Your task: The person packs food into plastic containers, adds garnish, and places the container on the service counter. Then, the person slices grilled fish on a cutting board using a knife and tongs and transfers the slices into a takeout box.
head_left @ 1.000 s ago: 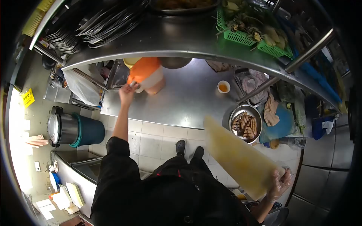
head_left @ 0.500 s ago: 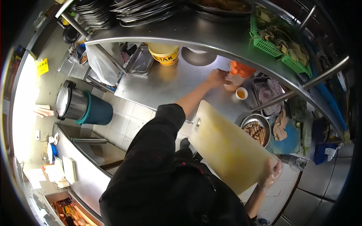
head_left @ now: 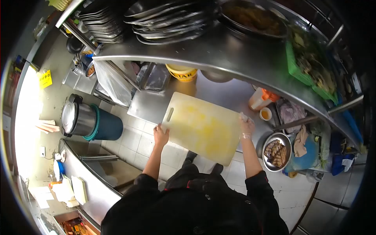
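A pale cutting board (head_left: 203, 129) with yellow stains lies flat across the front edge of the steel counter, its near part jutting out over the floor. At its left edge, below the handle slot, my bare left hand (head_left: 161, 135) is closed on the rim. My right hand (head_left: 247, 126), in a clear plastic glove, grips the opposite edge. Just beyond the right hand stand a bottle with an orange top (head_left: 263, 98) and a small white cup of orange sauce (head_left: 265, 114). A steel bowl of browned meat pieces (head_left: 277, 152) sits to the right.
Overhead, a steel shelf (head_left: 164, 53) carries stacked dark plates (head_left: 172, 23), a pan of food (head_left: 254, 17) and a green basket (head_left: 299, 66). Beneath it are a yellow tub (head_left: 181, 73) and a metal tray (head_left: 155, 77). A teal bin (head_left: 106, 123) stands on the left.
My left hand has left the bottle area and come back to the board's left edge. The board has swung up and leftward from its slanted hold to lie across the counter edge.
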{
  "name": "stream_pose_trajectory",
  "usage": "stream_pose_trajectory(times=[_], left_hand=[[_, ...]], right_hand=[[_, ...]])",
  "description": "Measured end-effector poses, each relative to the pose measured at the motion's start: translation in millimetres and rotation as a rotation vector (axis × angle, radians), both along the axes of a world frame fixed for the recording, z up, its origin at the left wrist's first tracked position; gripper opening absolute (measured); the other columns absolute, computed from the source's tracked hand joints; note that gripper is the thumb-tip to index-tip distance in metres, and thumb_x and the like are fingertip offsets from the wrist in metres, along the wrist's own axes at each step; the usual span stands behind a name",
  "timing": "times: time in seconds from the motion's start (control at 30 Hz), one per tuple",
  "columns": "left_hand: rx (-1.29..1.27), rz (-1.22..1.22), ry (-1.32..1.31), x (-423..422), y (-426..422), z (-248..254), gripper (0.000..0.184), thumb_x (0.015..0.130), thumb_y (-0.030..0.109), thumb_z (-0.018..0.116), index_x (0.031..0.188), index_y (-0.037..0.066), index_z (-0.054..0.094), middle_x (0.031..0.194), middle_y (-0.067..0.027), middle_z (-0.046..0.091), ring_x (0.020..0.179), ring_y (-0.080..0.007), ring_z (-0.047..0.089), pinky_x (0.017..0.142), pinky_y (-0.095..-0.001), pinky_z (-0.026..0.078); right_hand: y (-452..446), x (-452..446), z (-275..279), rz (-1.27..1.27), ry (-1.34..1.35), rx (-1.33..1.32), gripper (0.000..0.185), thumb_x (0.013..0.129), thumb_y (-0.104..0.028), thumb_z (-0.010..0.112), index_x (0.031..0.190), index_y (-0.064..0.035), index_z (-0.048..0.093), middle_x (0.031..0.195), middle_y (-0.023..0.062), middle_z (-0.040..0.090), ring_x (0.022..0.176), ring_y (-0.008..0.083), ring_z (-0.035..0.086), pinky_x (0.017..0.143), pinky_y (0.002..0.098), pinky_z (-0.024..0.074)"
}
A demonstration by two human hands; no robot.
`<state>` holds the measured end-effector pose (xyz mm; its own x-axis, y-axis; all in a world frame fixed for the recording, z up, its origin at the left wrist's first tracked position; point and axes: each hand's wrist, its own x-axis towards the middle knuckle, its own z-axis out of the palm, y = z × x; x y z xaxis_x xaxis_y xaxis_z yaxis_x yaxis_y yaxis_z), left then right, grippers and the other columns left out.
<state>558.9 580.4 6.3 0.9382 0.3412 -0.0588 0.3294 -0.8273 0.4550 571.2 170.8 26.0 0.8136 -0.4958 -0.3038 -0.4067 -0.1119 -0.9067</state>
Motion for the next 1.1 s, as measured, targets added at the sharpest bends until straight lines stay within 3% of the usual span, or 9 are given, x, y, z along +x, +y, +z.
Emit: stream_pose_trajectory(times=[0.07,0.27,0.4,0.5,0.63,0.67,0.73,0.77,1.1], left_hand=[[-0.173,-0.013,-0.006,3.9,23.0,-1.1,0.068,0.076,0.024,0.069,0.131,0.002,0.035,0.114,-0.0272,0.048,0.108,-0.0401,0.046,0.092,-0.0441,0.04],[-0.201,-0.014,0.017,26.9,80.2,1.6,0.065,0.069,0.015,0.073,0.123,0.001,0.04,0.1,-0.0205,0.053,0.094,-0.0336,0.052,0.083,-0.0409,0.044],[0.13,-0.202,-0.192,26.4,81.5,12.0,0.064,0.069,0.014,0.074,0.122,0.001,0.041,0.103,-0.0207,0.054,0.089,-0.0304,0.057,0.076,-0.038,0.048],[-0.048,-0.207,-0.416,71.0,78.5,12.1,0.06,0.073,0.018,0.072,0.121,-0.001,0.041,0.102,-0.0194,0.053,0.078,-0.0268,0.06,0.068,-0.0332,0.05],[-1.228,0.511,-0.019,192.7,81.7,8.0,0.037,0.085,0.019,0.06,0.112,-0.001,0.045,0.09,-0.0143,0.057,0.071,-0.0241,0.063,0.054,-0.0336,0.055],[-1.258,0.492,-0.04,209.8,84.8,-0.6,0.035,0.085,0.017,0.06,0.111,-0.001,0.046,0.091,-0.0142,0.057,0.073,-0.0243,0.063,0.055,-0.0345,0.055],[-1.321,0.452,-0.09,236.9,85.9,-11.9,0.031,0.084,0.012,0.059,0.11,-0.001,0.047,0.095,-0.014,0.056,0.078,-0.0248,0.063,0.056,-0.0365,0.057],[-1.369,0.473,-0.124,238.6,81.8,-0.2,0.031,0.083,0.011,0.059,0.11,-0.001,0.047,0.097,-0.0141,0.056,0.079,-0.0252,0.062,0.057,-0.0367,0.057],[-1.3,0.292,-0.187,62.3,140.4,118.6,0.028,0.086,0.015,0.06,0.104,-0.005,0.051,0.095,-0.0104,0.059,0.076,-0.0174,0.061,0.055,-0.0248,0.053]], right_hand=[[10.6,34.4,-38.9,0.09,0.069,-0.03,0.038,0.077,-0.027,0.065,0.102,-0.0005,0.056,0.106,0.0125,0.06,0.095,0.0227,0.059,0.082,0.0338,0.0466],[56.8,34.0,-52.4,0.287,-0.287,-1.161,0.053,0.072,-0.032,0.069,0.115,-0.0023,0.055,0.124,0.0194,0.048,0.12,0.0351,0.041,0.099,0.0433,0.0356],[101.7,-24.5,-36.8,0.348,-0.264,-0.778,0.05,0.076,-0.032,0.066,0.116,-0.0048,0.052,0.124,0.0201,0.045,0.117,0.037,0.041,0.097,0.0455,0.0365],[140.6,-24.8,16.7,0.397,-0.403,-0.888,0.046,0.079,-0.035,0.065,0.112,-0.0051,0.052,0.118,0.0209,0.049,0.11,0.0375,0.046,0.093,0.0442,0.04],[180.1,74.4,33.8,0.217,-0.545,-0.697,0.043,0.083,-0.037,0.062,0.11,-0.0047,0.052,0.106,0.021,0.056,0.097,0.0389,0.053,0.087,0.0443,0.0429],[182.9,109.7,57.6,0.23,-0.517,-0.591,0.043,0.084,-0.036,0.061,0.111,-0.0037,0.052,0.103,0.0209,0.057,0.093,0.0392,0.054,0.085,0.0445,0.0436],[179.2,178.2,29.3,0.156,-0.717,-1.015,0.043,0.083,-0.032,0.062,0.114,-0.004,0.053,0.106,0.0213,0.057,0.095,0.0396,0.055,0.087,0.0451,0.0433],[172.4,194.5,14.9,0.345,-0.463,-1.019,0.04,0.085,-0.03,0.057,0.118,-0.0076,0.051,0.109,0.0193,0.057,0.098,0.038,0.054,0.088,0.0455,0.0427],[152.1,283.9,44.6,0.458,-0.199,-0.949,0.05,0.088,-0.04,0.045,0.124,-0.0062,0.045,0.119,0.0166,0.051,0.108,0.0326,0.048,0.094,0.0436,0.0383]])
